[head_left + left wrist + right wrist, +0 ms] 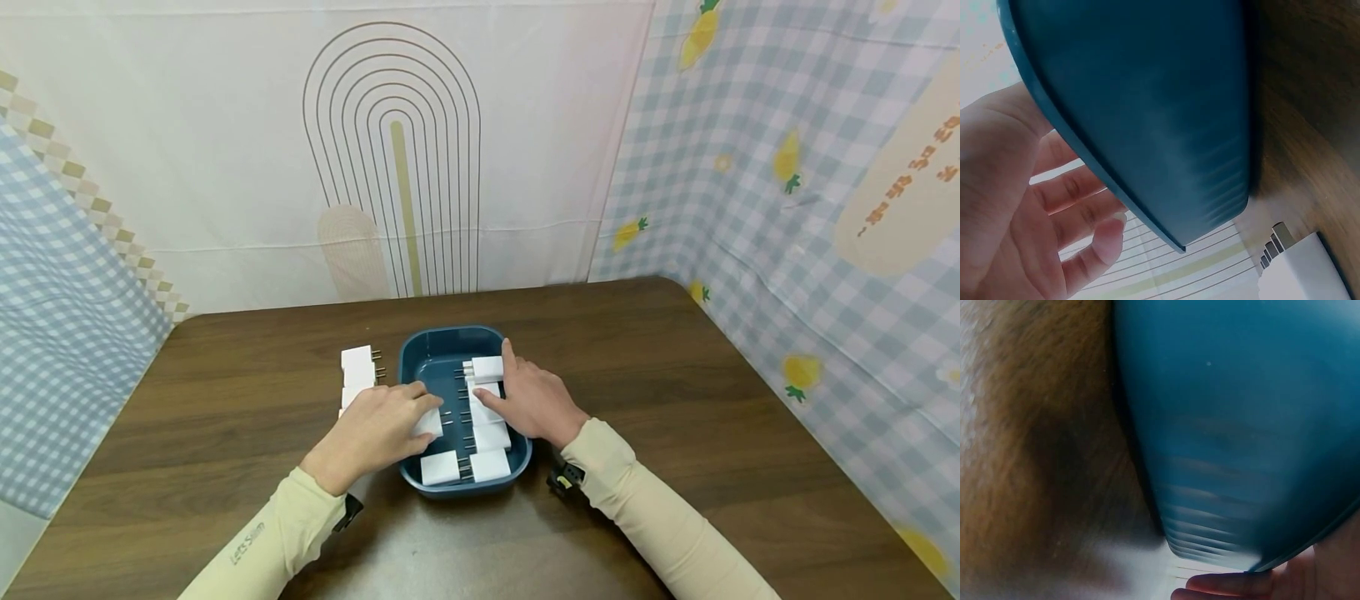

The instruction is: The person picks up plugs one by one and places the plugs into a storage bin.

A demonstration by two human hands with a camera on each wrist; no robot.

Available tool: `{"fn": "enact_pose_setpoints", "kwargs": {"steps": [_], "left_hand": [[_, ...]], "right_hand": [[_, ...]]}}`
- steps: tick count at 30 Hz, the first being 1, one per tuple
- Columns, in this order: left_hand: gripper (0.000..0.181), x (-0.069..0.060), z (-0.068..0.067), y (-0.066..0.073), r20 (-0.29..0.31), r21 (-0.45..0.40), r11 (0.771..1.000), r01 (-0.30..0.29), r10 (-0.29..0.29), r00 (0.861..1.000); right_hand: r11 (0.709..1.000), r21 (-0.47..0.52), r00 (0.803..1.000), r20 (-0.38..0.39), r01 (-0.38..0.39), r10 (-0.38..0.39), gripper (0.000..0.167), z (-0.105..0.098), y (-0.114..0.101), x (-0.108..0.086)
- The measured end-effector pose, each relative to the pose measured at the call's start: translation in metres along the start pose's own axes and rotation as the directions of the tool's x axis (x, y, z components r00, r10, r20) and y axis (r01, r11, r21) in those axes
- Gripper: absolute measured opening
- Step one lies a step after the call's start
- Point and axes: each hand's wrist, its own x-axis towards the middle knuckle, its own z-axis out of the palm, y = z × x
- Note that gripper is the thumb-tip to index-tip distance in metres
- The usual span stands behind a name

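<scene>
A blue plastic basin (420, 350) stands on the table between my hands. My left hand (382, 425) reaches over its left rim and holds a white charger plug (429, 423) between thumb and fingers, prongs pointing right; in the left wrist view the basin wall (1147, 125) hides that plug. Along the basin's right side lies a column of several white charger plugs (487, 437), prongs toward the left. One more white plug (440, 468) lies at the near left, prongs facing the column. My right hand (532, 400) rests at the right rim, fingers extended, its thumb over the column.
Left of the basin, a row of white charger plugs (358, 367) lies on the wooden table (225, 400), partly hidden by my left hand. A printed cloth (540, 167) hangs behind the table's far edge.
</scene>
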Motion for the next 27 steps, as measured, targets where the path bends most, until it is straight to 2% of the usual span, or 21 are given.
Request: {"fn": "enact_pose_setpoints", "kwargs": {"steps": [18,27], "left_hand": [[0.041,0.0015,0.0009,0.0034,0.065,0.001,1.000,0.022,-0.022,0.998],[0.040,0.0016,0.0026,0.0035,0.077,-0.001,1.000,0.030,-0.030,0.997]], "right_hand": [[1.000,0.002,1.000,-0.005,0.008,-0.008,0.096,-0.0003,-0.0002,-0.0005],[1.000,0.009,1.000,-0.003,0.008,-0.008,0.096,-0.0005,-0.0003,-0.0008]]}}
